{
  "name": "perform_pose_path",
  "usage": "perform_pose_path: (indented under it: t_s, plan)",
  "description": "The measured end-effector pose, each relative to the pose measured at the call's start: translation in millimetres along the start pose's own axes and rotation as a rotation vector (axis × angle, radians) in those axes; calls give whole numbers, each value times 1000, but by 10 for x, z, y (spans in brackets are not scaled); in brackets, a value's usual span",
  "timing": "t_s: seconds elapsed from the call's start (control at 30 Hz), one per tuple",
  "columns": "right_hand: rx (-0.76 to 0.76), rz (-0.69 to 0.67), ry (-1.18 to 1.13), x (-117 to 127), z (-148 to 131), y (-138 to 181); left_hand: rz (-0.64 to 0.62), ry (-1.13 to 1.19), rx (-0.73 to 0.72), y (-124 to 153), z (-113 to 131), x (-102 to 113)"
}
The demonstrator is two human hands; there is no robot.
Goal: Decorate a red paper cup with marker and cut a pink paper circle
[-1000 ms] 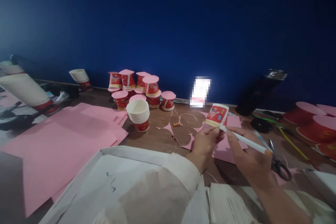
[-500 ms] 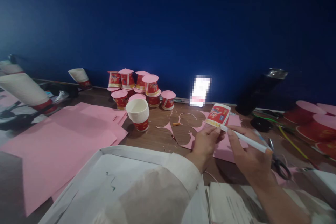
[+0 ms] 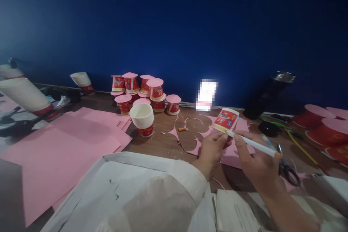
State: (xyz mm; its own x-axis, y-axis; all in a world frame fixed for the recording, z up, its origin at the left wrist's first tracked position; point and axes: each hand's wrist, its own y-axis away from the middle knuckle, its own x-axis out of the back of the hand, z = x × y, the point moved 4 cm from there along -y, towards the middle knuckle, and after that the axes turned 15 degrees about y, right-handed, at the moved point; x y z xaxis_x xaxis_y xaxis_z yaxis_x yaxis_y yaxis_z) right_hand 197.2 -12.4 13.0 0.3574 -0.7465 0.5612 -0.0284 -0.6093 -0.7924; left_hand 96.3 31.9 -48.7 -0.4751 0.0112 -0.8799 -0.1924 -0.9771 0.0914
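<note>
My left hand pinches the lower edge of a red paper cup with a gold band and a printed pattern. The cup is tilted over pink paper. Between the fingers of my right hand lies a slim white pen with an orange end. Its tip meets the cup's gold-banded edge beside my left fingertips; the exact contact is too small to make out. Scissors with black handles lie just right of my right hand, partly hidden by it.
Red cups topped with pink discs are stacked at the back. Nearer stands a stack of paper cups. Pink sheets cover the left side. A lit phone leans on the blue wall, and a black bottle stands right of it.
The view has shifted very slightly. Both hands keep nearly the same pose, with the pen still at the cup's edge.
</note>
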Motion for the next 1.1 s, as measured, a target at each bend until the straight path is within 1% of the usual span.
perform_pose_path:
  t_s: [0.13, 0.2, 0.37, 0.47, 0.6, 0.87, 1.03, 1.1]
  plan:
    - [-114, 20, 2, 18, 89, 9, 3, 153, 32, 13, 13, -17]
    - [-128, 12, -2, 15, 107, 14, 4, 183, 45, 22, 21, -27]
    - [-26, 13, -6, 11, 38, 3, -4, 175, 43, 33, 28, -42]
    - [7, 16, 19, 3, 11, -7, -2, 182, 46, 35, 24, -39]
    - [17, 34, 50, -7, 22, -11, -24, 203, 53, 33, 19, -38]
    - [22, 1, 79, -26, 50, 14, -1, 210, 53, 30, 16, -39]
    - [6, 4, 53, -25, 40, 5, -1, 207, 52, 27, 18, -39]
    - [23, 9, 40, -16, 28, 1, -6, 206, 50, 22, 19, -35]
